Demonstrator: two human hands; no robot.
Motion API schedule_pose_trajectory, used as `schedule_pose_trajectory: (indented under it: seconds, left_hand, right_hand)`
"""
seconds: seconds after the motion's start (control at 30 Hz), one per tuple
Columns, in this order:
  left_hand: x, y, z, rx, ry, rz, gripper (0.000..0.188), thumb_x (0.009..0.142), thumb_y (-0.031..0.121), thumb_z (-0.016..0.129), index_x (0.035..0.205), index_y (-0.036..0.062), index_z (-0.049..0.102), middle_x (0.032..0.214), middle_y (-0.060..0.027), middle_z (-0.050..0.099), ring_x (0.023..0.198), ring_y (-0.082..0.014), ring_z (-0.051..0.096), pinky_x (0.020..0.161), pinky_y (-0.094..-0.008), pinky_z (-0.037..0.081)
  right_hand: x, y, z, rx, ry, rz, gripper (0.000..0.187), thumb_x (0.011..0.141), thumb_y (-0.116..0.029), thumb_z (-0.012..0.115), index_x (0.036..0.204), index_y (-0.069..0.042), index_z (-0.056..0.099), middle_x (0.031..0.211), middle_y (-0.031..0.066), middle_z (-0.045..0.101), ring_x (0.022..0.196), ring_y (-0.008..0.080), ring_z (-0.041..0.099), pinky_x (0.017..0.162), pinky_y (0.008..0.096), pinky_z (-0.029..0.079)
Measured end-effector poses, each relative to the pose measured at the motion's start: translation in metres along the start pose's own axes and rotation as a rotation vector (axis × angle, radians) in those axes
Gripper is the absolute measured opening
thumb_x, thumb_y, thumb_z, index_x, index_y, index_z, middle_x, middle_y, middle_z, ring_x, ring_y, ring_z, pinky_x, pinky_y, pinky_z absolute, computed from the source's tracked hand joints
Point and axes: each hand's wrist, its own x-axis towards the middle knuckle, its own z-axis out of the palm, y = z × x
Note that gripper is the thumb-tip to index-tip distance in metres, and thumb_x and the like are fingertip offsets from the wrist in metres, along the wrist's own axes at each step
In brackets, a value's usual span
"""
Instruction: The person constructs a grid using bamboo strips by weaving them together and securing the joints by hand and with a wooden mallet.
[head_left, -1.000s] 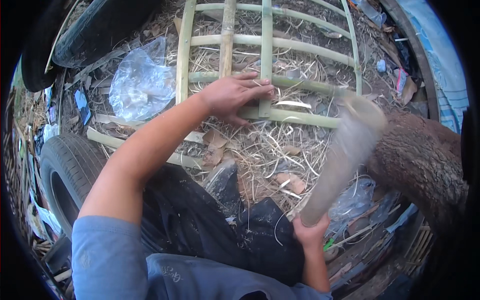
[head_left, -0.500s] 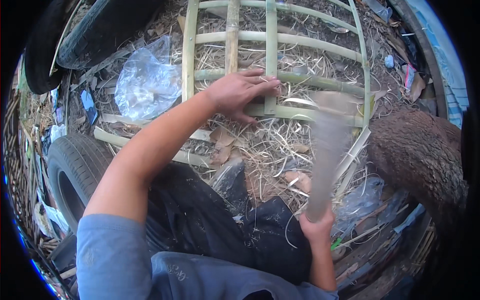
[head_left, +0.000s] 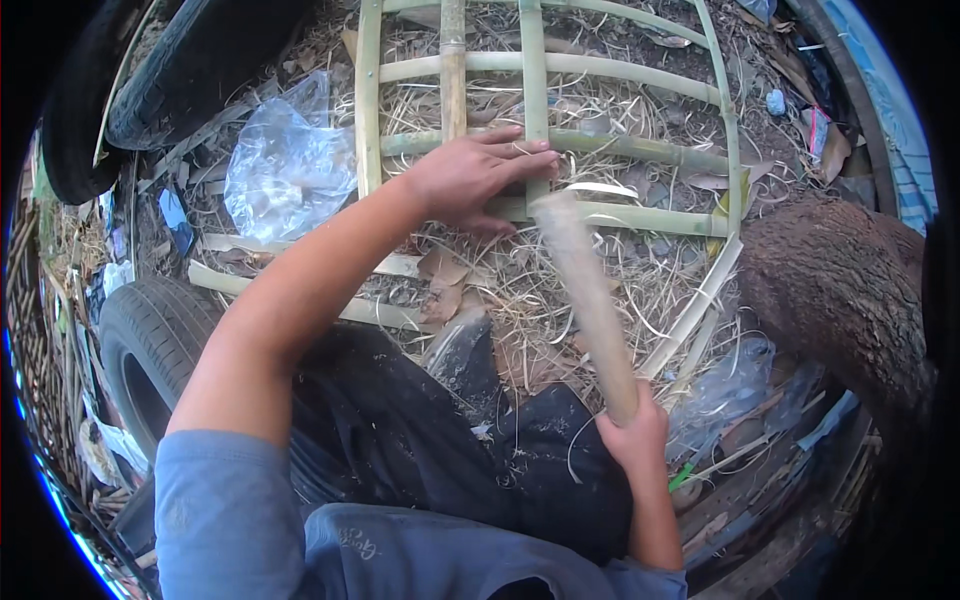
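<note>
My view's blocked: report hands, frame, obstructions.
Left hand spread on slatted frame. Right hand gripping wooden stick, tip over frame's near edge. Loose shavings around, nothing visibly blocking.

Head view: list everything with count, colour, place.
Lattice: 1, green and tan, top
Stick: 1, tan, centre right
Loose slats: several, pale, left and right
Shavings: many, pale, centre
Leaves: several, brown, ground
Plastic: several, clear, left and right
Tyres: at least 2, black, left
Log: 1, brown, right
Sheet: 1, blue, upper right
Litter: many, mixed, both sides
Shirt: 1, blue-grey, bottom
Trousers: 1, black, bottom
Left hand: 1, bare, on the lattice
Right hand: 1, bare, gripping the stick
</note>
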Motion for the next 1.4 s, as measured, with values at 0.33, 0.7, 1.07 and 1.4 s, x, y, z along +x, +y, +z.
schedule_pose_trajectory:
  seconds: [0.33,0.7,1.07,1.4]
  left_hand:
    - [0.001,0.001,-0.001,-0.034,0.025,0.052,0.105,0.074,0.043,0.08,0.156,0.0123,0.023,0.149,-0.0109,0.05,0.137,-0.0252,0.048,0.125,-0.0444,0.021]
    - [-0.003,0.001,0.005,-0.039,0.061,0.021,0.096,0.076,0.045,0.078,0.153,0.0131,0.031,0.139,-0.0133,0.058,0.128,-0.0279,0.057,0.124,-0.0457,0.024]
    - [0.0,0.002,0.004,0.015,-0.011,-0.002,0.104,0.074,0.045,0.08,0.155,0.011,0.024,0.146,-0.0083,0.054,0.132,-0.026,0.053,0.124,-0.0454,0.022]
    - [0.0,0.019,-0.014,0.002,-0.001,-0.014,0.094,0.071,0.039,0.082,0.15,0.0168,0.037,0.15,-0.0151,0.047,0.144,-0.0266,0.038,0.127,-0.0462,0.01]
  right_hand:
    - [-0.007,-0.007,-0.002,0.145,0.053,0.009,0.048,0.067,-0.011,0.074,0.112,-0.002,0.06,0.088,0.022,0.07,0.083,0.04,0.071,0.074,0.0457,0.056]
    - [0.009,-0.002,0.005,-0.274,-0.14,0.016,0.043,0.065,-0.011,0.075,0.104,-0.003,0.059,0.083,0.019,0.069,0.075,0.0404,0.07,0.07,0.0451,0.056]
    - [0.0,-0.008,0.009,0.182,0.095,-0.037,0.044,0.069,-0.016,0.074,0.108,-0.002,0.057,0.081,0.0229,0.068,0.079,0.0453,0.068,0.072,0.0501,0.054]
    - [0.002,-0.006,-0.009,0.012,0.029,0.028,0.045,0.069,-0.015,0.073,0.109,-0.003,0.058,0.085,0.023,0.069,0.083,0.0437,0.069,0.072,0.0484,0.055]
